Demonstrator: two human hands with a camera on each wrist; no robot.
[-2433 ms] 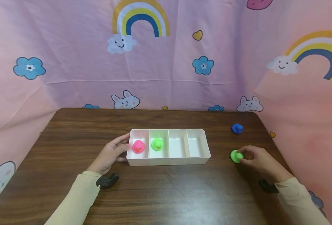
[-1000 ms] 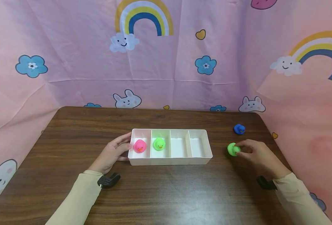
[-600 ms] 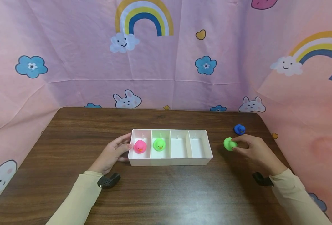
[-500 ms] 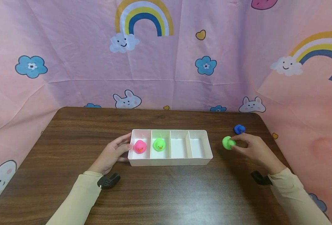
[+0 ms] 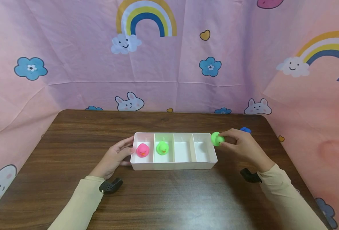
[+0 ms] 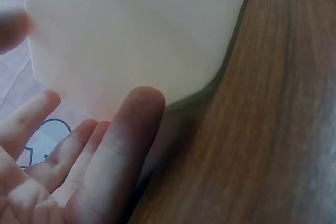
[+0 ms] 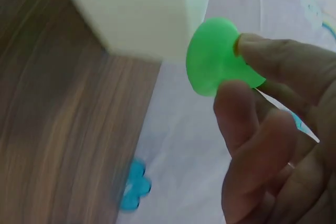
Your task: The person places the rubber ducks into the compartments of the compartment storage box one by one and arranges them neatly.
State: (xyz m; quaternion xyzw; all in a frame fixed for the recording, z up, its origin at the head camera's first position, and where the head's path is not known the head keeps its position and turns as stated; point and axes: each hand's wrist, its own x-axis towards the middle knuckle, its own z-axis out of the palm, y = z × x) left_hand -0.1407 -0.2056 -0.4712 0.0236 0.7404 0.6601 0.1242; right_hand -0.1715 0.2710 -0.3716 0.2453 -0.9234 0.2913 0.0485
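Observation:
A white box [image 5: 173, 165] with several compartments in a row stands mid-table. My left hand [image 5: 114, 156] holds its left end, fingers against the outer end wall and thumb at the rim. In the leftmost compartment sits a pink rubber duck [image 5: 142, 150]; a green rubber duck [image 5: 162, 148] sits in the one beside it. The two right compartments hold nothing. My right hand [image 5: 241, 145] pinches a second green duck [image 7: 215, 59] between thumb and fingers, raised at the box's back right corner. A blue duck [image 5: 245, 129] is partly hidden behind this hand.
The brown wooden table [image 5: 146, 198] stretches out around the box. Along its back and sides hangs a pink and purple printed cloth [image 5: 157, 67]. A black camera mount sits on each wrist.
My right hand has lifted the green duck off the table and carried it left and back to the box's right end. The left hand has stayed at the box.

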